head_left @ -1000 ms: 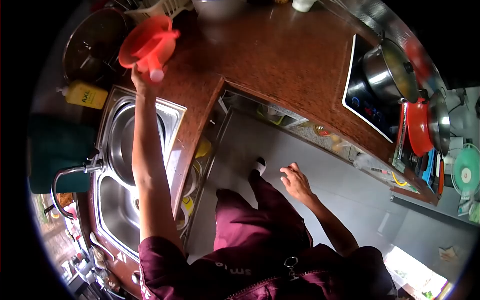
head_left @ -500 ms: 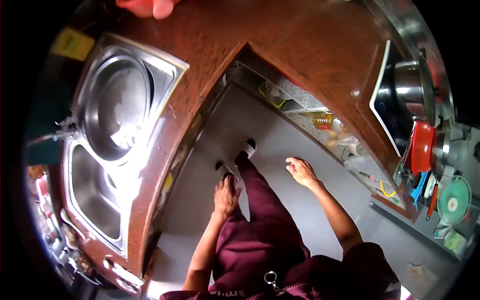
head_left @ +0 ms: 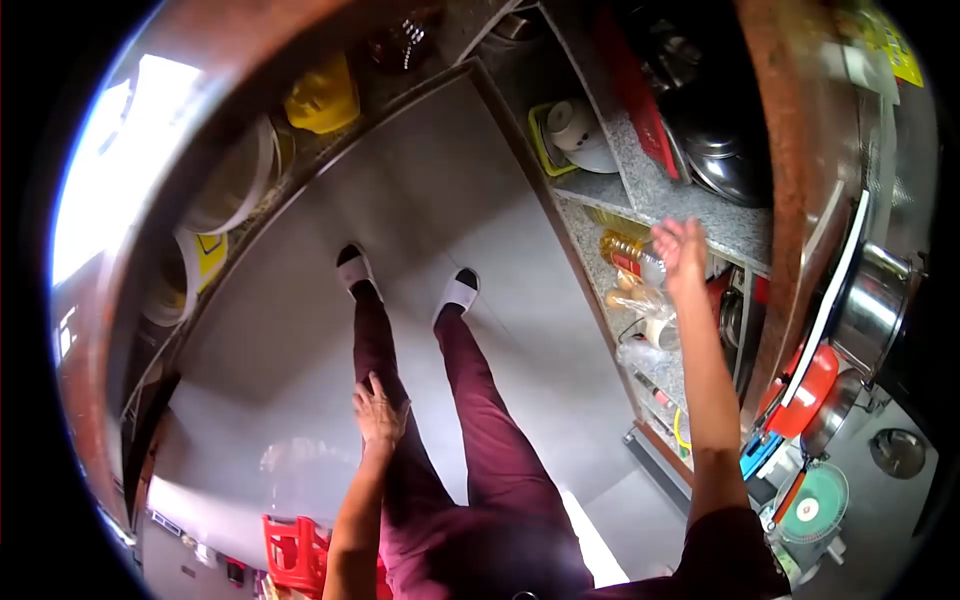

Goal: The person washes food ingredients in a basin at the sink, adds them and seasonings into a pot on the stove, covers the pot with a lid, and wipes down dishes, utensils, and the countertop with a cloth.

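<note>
My left hand (head_left: 380, 412) rests on my left trouser leg (head_left: 374, 335) near the knee, fingers stretched out and holding nothing. Further right, my right hand (head_left: 680, 252) is raised at the edge of a stone shelf (head_left: 735, 236), its fingers apart with nothing between them. Nearest to it is a clear bottle of yellow oil (head_left: 622, 252) in the low compartment; I cannot tell whether they touch. A clear plastic bag (head_left: 645, 300) and a white container (head_left: 662, 332) lie just below the bottle. Above the hand, a steel pot (head_left: 725, 170) sits on the upper shelf.
White bowls (head_left: 578, 130) stand in a yellow-green basket (head_left: 548, 150) in the lower compartment. A yellow container (head_left: 322, 98) and a white bucket (head_left: 235, 185) line the left side. At right are a steel pot (head_left: 870, 300), a red pan (head_left: 812, 392) and a green fan (head_left: 812, 503).
My view has lowered and turned toward the shelves under the counter. My right hand has moved from over the floor to the shelf edge. My left hand stays at my leg.
</note>
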### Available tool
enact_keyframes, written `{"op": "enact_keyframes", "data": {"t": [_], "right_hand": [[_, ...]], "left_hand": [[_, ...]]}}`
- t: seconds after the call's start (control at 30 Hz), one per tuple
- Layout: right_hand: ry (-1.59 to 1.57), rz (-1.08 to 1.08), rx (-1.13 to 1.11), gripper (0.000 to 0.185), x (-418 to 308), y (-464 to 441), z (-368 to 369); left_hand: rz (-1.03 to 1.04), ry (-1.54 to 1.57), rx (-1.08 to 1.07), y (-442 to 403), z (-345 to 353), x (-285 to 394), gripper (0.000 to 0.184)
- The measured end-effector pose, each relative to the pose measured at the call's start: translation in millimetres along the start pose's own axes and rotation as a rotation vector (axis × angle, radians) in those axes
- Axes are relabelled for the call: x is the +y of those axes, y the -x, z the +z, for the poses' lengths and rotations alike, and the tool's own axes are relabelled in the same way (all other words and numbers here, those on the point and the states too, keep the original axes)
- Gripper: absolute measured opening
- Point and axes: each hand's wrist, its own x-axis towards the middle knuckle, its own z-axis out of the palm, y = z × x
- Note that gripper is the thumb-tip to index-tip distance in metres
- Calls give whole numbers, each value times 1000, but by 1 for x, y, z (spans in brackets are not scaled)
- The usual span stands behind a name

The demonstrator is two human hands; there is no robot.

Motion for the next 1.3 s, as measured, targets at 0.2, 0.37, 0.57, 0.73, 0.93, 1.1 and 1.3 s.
{"op": "enact_keyframes", "data": {"t": [0.2, 0.37, 0.57, 0.73, 0.93, 1.1, 1.3], "right_hand": [[-346, -187, 106, 63, -38, -53, -1], [-663, -83, 36, 55, -54, -87, -13], [-909, 39, 6, 39, -64, -96, -18], [-873, -56, 133, 33, -74, -80, -7], [-835, -134, 122, 31, -88, -32, -1], [-836, -214, 57, 36, -80, 9, 1], [-712, -297, 55, 31, -61, 82, 13]], "left_hand": [[-113, 31, -45, 11, 43, 10, 88], [-121, 74, -42, 11, 53, 9, 88], [-95, 62, -21, 4, 51, 1, 89], [28, 13, 257, -13, 21, 16, 84], [628, 600, 340, -104, -98, 158, 65], [911, 826, 304, -82, -195, 288, 65], [959, 1118, -44, -38, -184, 298, 63]]}}
